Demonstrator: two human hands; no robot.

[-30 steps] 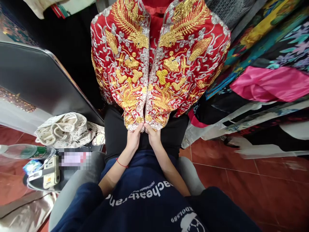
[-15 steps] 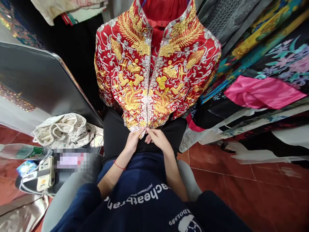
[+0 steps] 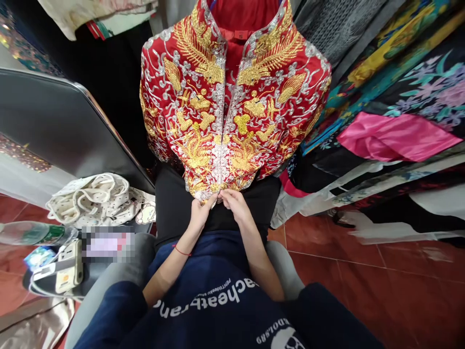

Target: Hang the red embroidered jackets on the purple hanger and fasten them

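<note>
A red jacket [image 3: 232,106] with gold and silver embroidery hangs upright in front of me, its collar parted and its lower hem reaching over my lap. My left hand [image 3: 201,212] pinches the bottom edge of the jacket's front opening. Right beside it, my right hand [image 3: 235,202] has its fingers closed at the same hem, by the centre seam. The two sets of fingertips almost meet. Any small thing between the right fingertips is too small to make out.
On the left stand a dark panel [image 3: 61,121], a bunched white dotted cloth [image 3: 94,198], a plastic bottle [image 3: 36,233] and a power strip [image 3: 69,266]. Hanging clothes [image 3: 395,135] crowd the right, one with a pink bow. Red tiles [image 3: 363,291] cover the floor.
My right hand has moved slightly up, and its fingers have curled in closer to the hem. My left hand keeps its pinch. The view has shifted a little.
</note>
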